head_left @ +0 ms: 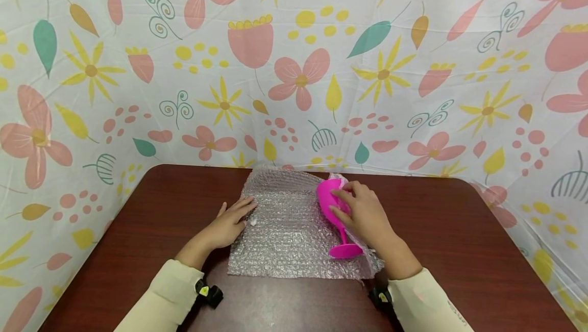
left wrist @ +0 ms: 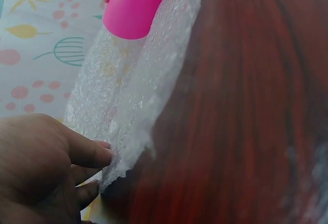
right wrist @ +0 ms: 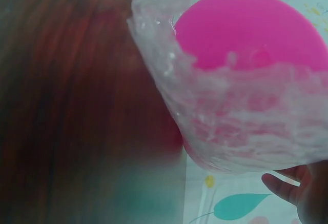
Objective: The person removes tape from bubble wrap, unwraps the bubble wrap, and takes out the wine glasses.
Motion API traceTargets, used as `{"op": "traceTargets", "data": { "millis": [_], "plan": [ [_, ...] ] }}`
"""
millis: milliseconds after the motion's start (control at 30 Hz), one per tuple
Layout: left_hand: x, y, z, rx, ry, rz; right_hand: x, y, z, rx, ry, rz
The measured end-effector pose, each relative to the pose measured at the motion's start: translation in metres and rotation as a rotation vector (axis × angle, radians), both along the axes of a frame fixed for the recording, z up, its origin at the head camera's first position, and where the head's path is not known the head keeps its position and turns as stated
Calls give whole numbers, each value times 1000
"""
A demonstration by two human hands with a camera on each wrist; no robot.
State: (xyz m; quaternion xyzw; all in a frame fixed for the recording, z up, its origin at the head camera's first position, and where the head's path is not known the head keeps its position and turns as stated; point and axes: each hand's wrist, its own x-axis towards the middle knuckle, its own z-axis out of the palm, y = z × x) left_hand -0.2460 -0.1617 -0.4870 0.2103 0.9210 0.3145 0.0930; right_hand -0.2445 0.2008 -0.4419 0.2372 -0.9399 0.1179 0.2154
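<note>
A bright pink plastic goblet lies on its side over the right part of a bubble wrap sheet, its foot toward the person. My right hand grips the goblet from the right, with the wrap's right edge folded up against it. In the right wrist view, wrap covers the lower part of the goblet's bowl. On the sheet's left edge rests my left hand, fingers extended. The left wrist view shows the fingertips of that hand touching the wrap's edge.
Beneath the sheet is a dark reddish-brown table with rounded far corners. A flower-printed cloth hangs behind it and around its sides. One small white scrap lies on the wrap near the left hand.
</note>
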Motion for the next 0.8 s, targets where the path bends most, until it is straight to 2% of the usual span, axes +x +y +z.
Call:
{"op": "traceTargets", "data": {
  "millis": [267, 800],
  "plan": [
    [0, -1, 0, 8, -5, 0, 1, 2, 0, -25, 32, 4],
    [1, -8, 3, -21, -18, -3, 5, 5, 0, -26, -9, -39]
  ]
}}
